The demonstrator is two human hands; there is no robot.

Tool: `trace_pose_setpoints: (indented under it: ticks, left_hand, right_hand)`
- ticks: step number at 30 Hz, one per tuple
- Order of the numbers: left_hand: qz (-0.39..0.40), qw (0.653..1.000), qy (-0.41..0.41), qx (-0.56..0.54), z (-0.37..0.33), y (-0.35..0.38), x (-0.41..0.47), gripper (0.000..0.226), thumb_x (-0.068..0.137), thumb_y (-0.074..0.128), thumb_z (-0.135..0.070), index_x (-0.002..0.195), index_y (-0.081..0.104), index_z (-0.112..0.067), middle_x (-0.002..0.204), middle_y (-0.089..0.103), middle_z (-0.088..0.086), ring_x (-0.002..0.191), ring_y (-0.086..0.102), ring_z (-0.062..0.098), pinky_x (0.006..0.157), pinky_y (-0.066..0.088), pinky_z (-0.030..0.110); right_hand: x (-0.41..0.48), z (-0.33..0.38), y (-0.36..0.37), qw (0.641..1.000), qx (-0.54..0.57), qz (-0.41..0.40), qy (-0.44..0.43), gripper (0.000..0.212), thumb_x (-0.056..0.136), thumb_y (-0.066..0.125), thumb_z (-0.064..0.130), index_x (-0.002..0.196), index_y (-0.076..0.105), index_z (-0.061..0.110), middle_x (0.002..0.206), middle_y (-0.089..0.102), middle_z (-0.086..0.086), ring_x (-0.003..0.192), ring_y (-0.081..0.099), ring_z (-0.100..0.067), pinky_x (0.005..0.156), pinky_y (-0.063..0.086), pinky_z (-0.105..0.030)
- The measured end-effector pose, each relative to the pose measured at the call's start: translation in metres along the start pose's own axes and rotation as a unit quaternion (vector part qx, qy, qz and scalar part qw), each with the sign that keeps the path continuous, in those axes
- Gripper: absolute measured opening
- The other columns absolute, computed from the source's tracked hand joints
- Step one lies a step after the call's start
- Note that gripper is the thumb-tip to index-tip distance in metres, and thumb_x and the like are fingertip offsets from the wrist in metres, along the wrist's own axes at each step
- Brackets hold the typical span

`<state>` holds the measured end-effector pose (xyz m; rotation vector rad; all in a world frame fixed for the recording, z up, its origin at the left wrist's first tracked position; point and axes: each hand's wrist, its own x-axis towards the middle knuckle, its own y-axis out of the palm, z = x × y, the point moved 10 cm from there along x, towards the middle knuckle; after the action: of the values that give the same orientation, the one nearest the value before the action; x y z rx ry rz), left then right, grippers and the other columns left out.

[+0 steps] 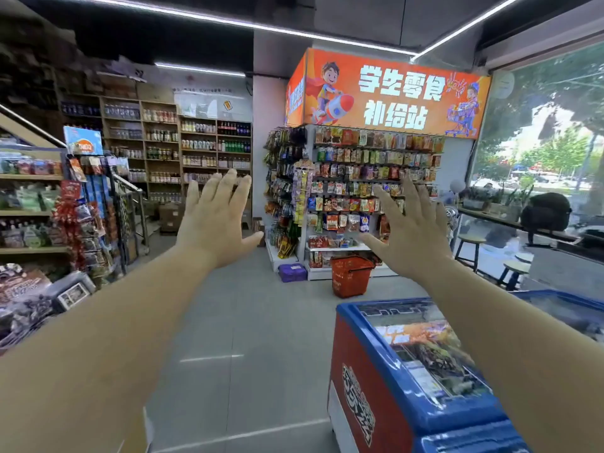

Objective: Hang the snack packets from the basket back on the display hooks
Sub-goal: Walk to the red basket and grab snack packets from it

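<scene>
An orange plastic basket (351, 276) stands on the floor at the foot of a snack display rack (376, 178) hung with rows of colourful packets, under a big orange sign. What the basket holds is hidden from here. Both my arms are stretched out in front of me, well short of the rack. My left hand (215, 220) has its fingers spread and holds nothing. My right hand (408, 223) is also spread and empty, overlapping the rack's lower rows in the view.
A blue and red chest freezer (408, 380) stands close on the right. A purple box (292, 272) lies on the floor left of the basket. Shelves and hanging goods (78, 223) line the left side. Stools (469, 248) stand by the window counter. Grey tiled floor leads to the rack.
</scene>
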<state>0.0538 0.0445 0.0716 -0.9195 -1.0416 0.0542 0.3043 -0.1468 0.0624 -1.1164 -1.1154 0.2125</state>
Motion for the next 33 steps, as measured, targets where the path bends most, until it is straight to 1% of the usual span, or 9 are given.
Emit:
trace_pose_setpoints:
  ticks: [3, 5, 8, 12, 21, 24, 27, 30, 33]
  left_hand:
    - [0.02, 0.999, -0.013, -0.022, 0.028, 0.048, 0.045, 0.098, 0.094, 0.051, -0.068, 0.166, 0.006, -0.018, 0.173, 0.01, 0.012, 0.159, 0.011, 0.035, 0.127, 0.006, 0.059]
    - [0.034, 0.999, -0.007, -0.028, 0.038, 0.081, 0.072, 0.097, 0.095, 0.051, -0.066, 0.166, 0.005, -0.019, 0.173, 0.009, 0.012, 0.159, 0.01, 0.033, 0.127, 0.007, 0.059]
    - [0.04, 0.998, 0.0, -0.039, 0.049, 0.132, 0.108, 0.096, 0.094, 0.054, -0.064, 0.165, 0.008, -0.018, 0.172, 0.012, 0.011, 0.158, 0.012, 0.033, 0.126, 0.01, 0.058]
    - [0.055, 0.997, -0.001, -0.051, 0.063, 0.212, 0.154, 0.095, 0.093, 0.057, -0.061, 0.165, 0.012, -0.019, 0.171, 0.016, 0.012, 0.157, 0.016, 0.033, 0.126, 0.011, 0.059]
    - [0.09, 0.995, -0.013, -0.044, 0.053, 0.386, 0.295, 0.093, 0.093, 0.059, -0.062, 0.164, 0.015, -0.022, 0.171, 0.017, 0.011, 0.156, 0.017, 0.033, 0.126, 0.014, 0.059]
    - [0.102, 0.994, -0.005, -0.032, 0.04, 0.439, 0.35, 0.092, 0.093, 0.058, -0.063, 0.164, 0.016, -0.023, 0.171, 0.018, 0.009, 0.156, 0.018, 0.032, 0.126, 0.016, 0.058]
    - [0.098, 0.994, -0.012, -0.051, 0.031, 0.492, 0.403, 0.09, 0.093, 0.059, -0.063, 0.163, 0.02, -0.022, 0.169, 0.022, 0.01, 0.155, 0.022, 0.032, 0.125, 0.019, 0.057]
    - [0.114, 0.992, 0.003, -0.048, 0.02, 0.557, 0.448, 0.089, 0.093, 0.059, -0.062, 0.162, 0.02, -0.022, 0.169, 0.022, 0.01, 0.154, 0.023, 0.032, 0.125, 0.019, 0.057]
    - [0.111, 0.992, -0.016, -0.065, 0.025, 0.627, 0.495, 0.089, 0.092, 0.059, -0.063, 0.162, 0.021, -0.023, 0.169, 0.023, 0.009, 0.154, 0.024, 0.031, 0.125, 0.02, 0.056]
  right_hand:
    - [0.048, 0.022, 0.035, 1.0, -0.012, 0.004, 0.016, 0.091, 0.091, 0.034, 0.085, 0.162, -0.002, 0.042, 0.172, -0.017, -0.004, 0.159, -0.01, -0.035, 0.126, 0.002, -0.061]
    - [0.078, 0.034, 0.064, 0.999, 0.0, 0.018, 0.029, 0.089, 0.092, 0.035, 0.082, 0.163, 0.0, 0.041, 0.171, -0.019, -0.002, 0.158, -0.011, -0.035, 0.125, 0.002, -0.061]
    - [0.119, 0.047, 0.109, 0.999, 0.001, 0.038, 0.037, 0.088, 0.092, 0.034, 0.081, 0.162, -0.003, 0.043, 0.17, -0.024, -0.002, 0.158, -0.015, -0.034, 0.125, -0.002, -0.059]
    - [0.178, 0.054, 0.168, 0.998, -0.002, 0.048, 0.042, 0.088, 0.093, 0.034, 0.08, 0.162, -0.002, 0.042, 0.172, -0.019, -0.004, 0.159, -0.012, -0.033, 0.125, -0.001, -0.058]
    - [0.346, 0.022, 0.316, 0.998, -0.003, 0.056, 0.027, 0.087, 0.093, 0.037, 0.08, 0.162, 0.001, 0.043, 0.172, -0.011, -0.004, 0.159, -0.003, -0.033, 0.126, 0.007, -0.059]
    - [0.407, 0.001, 0.361, 0.997, -0.007, 0.069, 0.035, 0.087, 0.092, 0.036, 0.082, 0.163, 0.003, 0.042, 0.173, -0.008, -0.005, 0.159, -0.001, -0.033, 0.126, 0.009, -0.058]
    - [0.462, -0.012, 0.411, 0.995, -0.005, 0.084, 0.049, 0.087, 0.092, 0.036, 0.081, 0.163, 0.007, 0.04, 0.172, -0.007, -0.005, 0.158, 0.002, -0.034, 0.126, 0.013, -0.058]
    - [0.508, -0.018, 0.472, 0.992, -0.014, 0.113, 0.061, 0.087, 0.092, 0.036, 0.081, 0.163, 0.004, 0.04, 0.173, -0.008, -0.005, 0.158, 0.004, -0.035, 0.125, 0.014, -0.059]
    - [0.561, -0.015, 0.53, 0.991, -0.015, 0.121, 0.062, 0.089, 0.091, 0.036, 0.083, 0.162, 0.003, 0.042, 0.173, -0.008, -0.005, 0.159, 0.004, -0.034, 0.125, 0.014, -0.06]
